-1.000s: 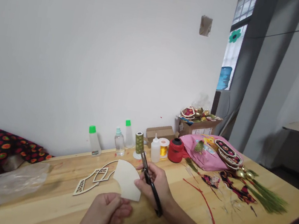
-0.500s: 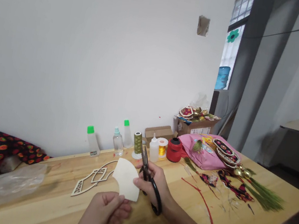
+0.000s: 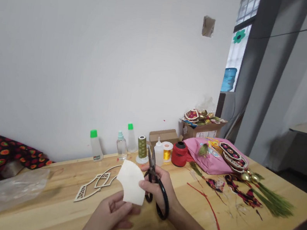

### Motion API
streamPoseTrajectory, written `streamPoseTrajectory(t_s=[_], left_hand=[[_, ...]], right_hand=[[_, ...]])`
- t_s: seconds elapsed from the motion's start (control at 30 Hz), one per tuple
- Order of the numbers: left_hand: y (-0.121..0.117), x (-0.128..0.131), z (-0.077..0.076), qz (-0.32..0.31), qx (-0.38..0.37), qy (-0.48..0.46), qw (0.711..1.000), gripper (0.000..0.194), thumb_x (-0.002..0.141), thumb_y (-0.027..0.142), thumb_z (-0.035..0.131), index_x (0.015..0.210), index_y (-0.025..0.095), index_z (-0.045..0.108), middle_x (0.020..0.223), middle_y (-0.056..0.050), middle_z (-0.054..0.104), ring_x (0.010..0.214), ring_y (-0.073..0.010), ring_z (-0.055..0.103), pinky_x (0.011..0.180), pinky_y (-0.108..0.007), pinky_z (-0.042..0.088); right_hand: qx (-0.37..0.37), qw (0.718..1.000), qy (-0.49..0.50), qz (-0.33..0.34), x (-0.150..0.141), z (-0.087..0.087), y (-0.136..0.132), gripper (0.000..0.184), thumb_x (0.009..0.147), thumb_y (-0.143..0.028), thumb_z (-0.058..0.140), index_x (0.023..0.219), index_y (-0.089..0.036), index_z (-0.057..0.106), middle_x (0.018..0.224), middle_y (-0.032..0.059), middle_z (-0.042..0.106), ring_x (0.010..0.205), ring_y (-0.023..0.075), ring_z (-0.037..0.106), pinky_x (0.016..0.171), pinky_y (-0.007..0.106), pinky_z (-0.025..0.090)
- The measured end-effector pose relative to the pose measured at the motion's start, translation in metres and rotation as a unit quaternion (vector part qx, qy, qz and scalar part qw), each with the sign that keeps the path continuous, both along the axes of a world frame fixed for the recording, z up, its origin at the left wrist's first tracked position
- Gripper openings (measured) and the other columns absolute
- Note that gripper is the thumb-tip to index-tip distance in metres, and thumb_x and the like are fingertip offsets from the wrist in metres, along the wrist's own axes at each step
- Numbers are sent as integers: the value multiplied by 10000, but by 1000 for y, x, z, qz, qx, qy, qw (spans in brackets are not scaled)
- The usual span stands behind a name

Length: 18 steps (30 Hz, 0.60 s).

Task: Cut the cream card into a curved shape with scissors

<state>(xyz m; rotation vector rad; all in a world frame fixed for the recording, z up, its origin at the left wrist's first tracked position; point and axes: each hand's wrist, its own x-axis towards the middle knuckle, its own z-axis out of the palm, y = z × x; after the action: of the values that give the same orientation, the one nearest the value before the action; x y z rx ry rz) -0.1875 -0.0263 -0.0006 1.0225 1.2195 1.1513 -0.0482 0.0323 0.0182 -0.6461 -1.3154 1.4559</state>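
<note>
A cream fan-shaped piece (image 3: 131, 182), paper or thin card by its look, is held up above the table. My left hand (image 3: 115, 212) pinches its lower edge between thumb and fingers. Black-handled scissors (image 3: 157, 186) are in my right hand (image 3: 163, 185), blades pointing up and slightly parted. The right thumb rests at the piece's right edge, beside the blades. Behind and left of the piece, a thin cut-out frame (image 3: 96, 186) with lattice corners and a curved rim lies on the table, partly covered by the piece.
Along the wall stand green-capped bottles (image 3: 95, 146), an olive thread spool (image 3: 142, 147), a white squeeze bottle (image 3: 159, 153) and a red thread cone (image 3: 179, 154). A pink bag (image 3: 205, 157), green tassels (image 3: 277, 202) and red cord (image 3: 208, 210) lie right. Clear plastic (image 3: 8, 189) and patterned cloth (image 3: 11, 154) lie left.
My left fingers have shifted on the lower edge and the piece has turned slightly. The scissor blades and handles have spread a little further apart.
</note>
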Motion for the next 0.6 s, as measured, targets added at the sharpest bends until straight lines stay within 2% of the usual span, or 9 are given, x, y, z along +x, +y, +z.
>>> streamPoseTrajectory(t_s=[0.07,0.13,0.23,0.37,0.5,0.6], left_hand=[[1,1,-1,20,8,-25,999,425,559,407,687,898,156,630,824,-90,679,739,-203,608,569,-273,453],[2,1,0,24,-1,-18,1000,357,613,376,658,874,133,632,778,-84,680,660,-165,598,558,-253,444],[0,0,4,24,-14,-20,999,341,678,407,585,835,111,646,714,-74,677,572,-140,569,532,-246,434],[-1,4,9,23,-4,-23,999,328,665,387,605,815,100,654,677,-61,671,563,-139,557,545,-251,443],[-3,12,11,45,-30,-94,994,287,627,334,656,792,100,639,687,-59,670,631,-152,582,595,-252,461],[-6,16,14,40,-45,-158,986,261,641,284,652,817,97,608,740,-85,673,687,-178,606,612,-271,477]], right_hand=[[11,1000,-16,-1,-4,-3,-2,288,571,-153,611,849,-160,535,543,-81,465,456,60,420,440,178,330],[31,999,-35,-11,-7,-6,-4,271,579,-145,595,844,-156,540,563,-70,478,483,63,431,463,178,343],[27,999,-26,-27,-9,-11,-2,238,648,-207,551,878,-157,517,526,-75,448,439,65,410,420,176,323],[13,1000,-8,-17,-8,-13,1,245,719,-301,501,916,-157,476,528,-67,455,411,73,405,395,183,316],[58,997,-51,3,-12,-16,-2,250,655,-193,566,896,-167,504,579,-70,425,480,64,402,444,168,326],[92,990,-104,-8,-10,-18,1,234,688,-189,530,919,-170,499,605,-53,454,513,80,427,472,182,343]])
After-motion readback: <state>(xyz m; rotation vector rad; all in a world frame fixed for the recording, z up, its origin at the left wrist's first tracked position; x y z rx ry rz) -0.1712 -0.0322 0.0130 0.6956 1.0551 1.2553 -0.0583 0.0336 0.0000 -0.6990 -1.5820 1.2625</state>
